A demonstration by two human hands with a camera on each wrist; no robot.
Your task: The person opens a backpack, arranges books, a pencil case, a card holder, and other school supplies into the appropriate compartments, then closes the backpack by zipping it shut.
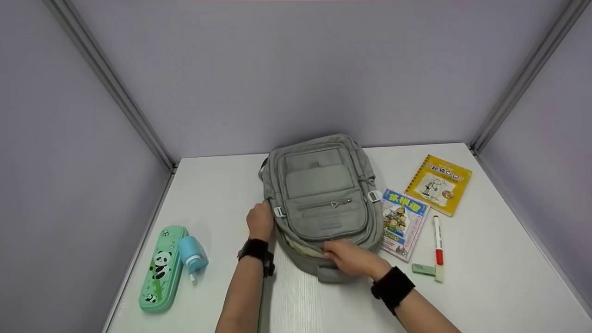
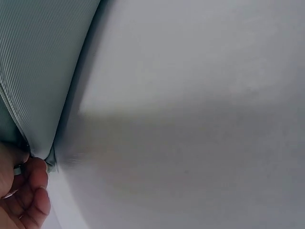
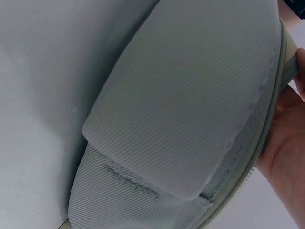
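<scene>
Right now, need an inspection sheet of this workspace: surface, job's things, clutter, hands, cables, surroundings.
Surface: white table, wood-grain top.
Job's things: grey backpack lying flat, its near zip partly open.
Clutter: panda case and blue bottle on the left; two books, marker and eraser on the right.
Hands: left hand grips the backpack's side; right hand pinches at the near zip opening.
Cables: nothing seen.
Surroundings: lilac partition walls with metal posts.

A grey-green ribbed fabric backpack [image 1: 321, 203] lies flat on its back on the table, front pockets facing up, its near zipper seemingly partly open.
</scene>
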